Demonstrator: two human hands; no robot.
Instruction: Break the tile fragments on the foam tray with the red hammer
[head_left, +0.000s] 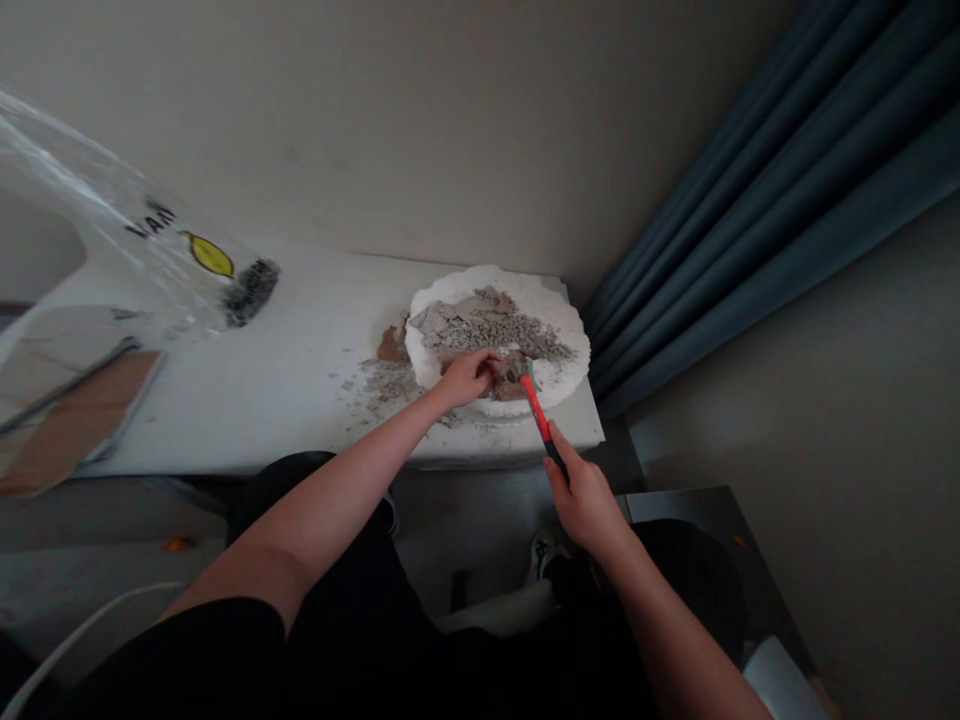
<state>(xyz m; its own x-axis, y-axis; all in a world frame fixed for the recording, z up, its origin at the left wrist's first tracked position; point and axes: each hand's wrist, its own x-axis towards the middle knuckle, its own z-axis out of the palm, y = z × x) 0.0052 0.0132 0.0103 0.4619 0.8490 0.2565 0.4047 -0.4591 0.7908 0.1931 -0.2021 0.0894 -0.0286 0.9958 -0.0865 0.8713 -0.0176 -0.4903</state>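
– What's the setting, from the left?

– A white table (pixel 262 400) runs from the left side of the frame to just right of centre. Behind it, a plain, pale wall (pixel 375 130) fills the top middle. A slate-blue curtain (pixel 750 220) hangs in deep, soft folds at the upper right, and a dark, flat-topped unit (pixel 739 545) stands at the lower right.

– And what is everything made of?

– Upper left, a clear, crinkled plastic bag (pixel 169 250) carries a yellow lemon print. Below it, near the left edge, lies a flat brown panel (pixel 94 420) with straight sides. Nearer the centre, grey crumbs (pixel 382 385) dust the table, and a rust-brown piece (pixel 391 345) sits beside a white, scalloped tray (pixel 566 310). In that tray, right of centre, is coarse grey rubble (pixel 495 325), part flat slabs, part grit.

– The hands?

– The left hand (pixel 465 378) reaches over the tray's lower rim with bent fingers; I can't tell whether they pinch anything. Just right of them is the metal head of a hammer (pixel 536 405), its handle red, then black. The right hand (pixel 581 492), below and right of the tray, is wrapped around the black grip.
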